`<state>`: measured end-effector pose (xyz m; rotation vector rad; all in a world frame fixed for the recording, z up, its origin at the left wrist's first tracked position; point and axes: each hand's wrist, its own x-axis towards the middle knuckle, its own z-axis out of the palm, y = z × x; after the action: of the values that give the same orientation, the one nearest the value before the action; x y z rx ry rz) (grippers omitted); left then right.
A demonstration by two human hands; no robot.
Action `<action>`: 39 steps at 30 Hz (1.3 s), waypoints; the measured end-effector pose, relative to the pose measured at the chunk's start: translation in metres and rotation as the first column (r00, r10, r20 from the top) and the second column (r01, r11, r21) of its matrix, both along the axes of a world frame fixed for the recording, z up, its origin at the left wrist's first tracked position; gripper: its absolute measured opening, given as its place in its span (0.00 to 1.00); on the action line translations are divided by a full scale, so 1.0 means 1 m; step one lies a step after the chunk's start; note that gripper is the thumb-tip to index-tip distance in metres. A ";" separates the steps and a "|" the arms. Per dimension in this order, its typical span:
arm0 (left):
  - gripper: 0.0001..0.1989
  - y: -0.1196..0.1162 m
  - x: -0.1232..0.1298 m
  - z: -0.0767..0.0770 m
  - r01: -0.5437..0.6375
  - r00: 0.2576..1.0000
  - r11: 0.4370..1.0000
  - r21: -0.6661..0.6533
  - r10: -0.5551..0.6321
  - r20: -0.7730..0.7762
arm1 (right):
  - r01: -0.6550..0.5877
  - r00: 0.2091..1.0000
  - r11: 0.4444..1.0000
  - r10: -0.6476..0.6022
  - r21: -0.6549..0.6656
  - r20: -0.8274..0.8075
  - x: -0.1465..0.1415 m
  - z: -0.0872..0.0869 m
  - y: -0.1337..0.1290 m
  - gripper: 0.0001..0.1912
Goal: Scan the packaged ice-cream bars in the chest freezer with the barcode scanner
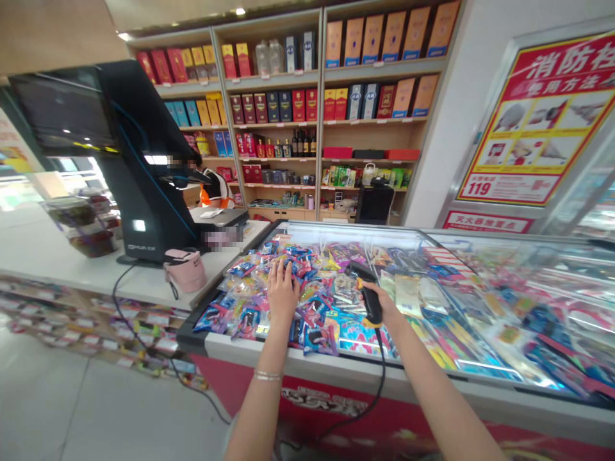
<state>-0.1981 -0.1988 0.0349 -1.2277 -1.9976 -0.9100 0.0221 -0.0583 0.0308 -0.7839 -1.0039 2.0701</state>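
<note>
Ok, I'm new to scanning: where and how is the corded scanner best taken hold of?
Probably by the handle, from the near right, as the right hand does here: the scanner has a slim handle slanting towards the person, with its head pointing away and the cable leaving the handle's lower end.

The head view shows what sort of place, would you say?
Probably a shop's checkout area: a till terminal on the counter, a scanner in the right hand, and shelves of boxed goods.

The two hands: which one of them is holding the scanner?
The right hand: it grips the scanner by its handle. The left hand holds no scanner; it lies palm down over the packets.
</note>
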 end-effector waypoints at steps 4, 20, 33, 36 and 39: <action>0.23 0.001 -0.001 -0.003 -0.008 0.999 1.000 0.015 0.008 0.035 | -0.020 1.000 1.000 0.019 0.023 0.018 0.000 -0.007 0.001 0.04; 0.19 -0.002 0.024 0.026 0.034 0.999 0.983 0.183 -0.036 0.007 | 0.025 0.999 0.999 -0.026 0.048 0.037 0.033 0.012 -0.012 0.08; 0.17 0.096 0.204 0.043 0.485 0.870 0.870 -0.093 -0.490 -0.049 | 0.422 0.897 0.882 -0.439 0.209 0.043 0.222 0.049 0.009 0.05; 0.17 0.130 0.250 0.039 0.571 0.807 0.798 -0.193 -0.589 -0.050 | 0.526 0.840 0.826 -0.542 0.202 0.027 0.279 0.056 0.018 0.05; 0.17 0.165 0.285 0.034 0.610 0.766 0.742 -0.277 -0.642 -0.035 | 0.619 0.772 0.764 -0.634 0.182 0.034 0.336 0.059 0.028 0.05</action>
<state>0.0874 -0.0333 0.0685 -2.1333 -1.6298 -0.8543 0.3581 -0.0299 0.0901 -0.9795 -0.7943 1.3618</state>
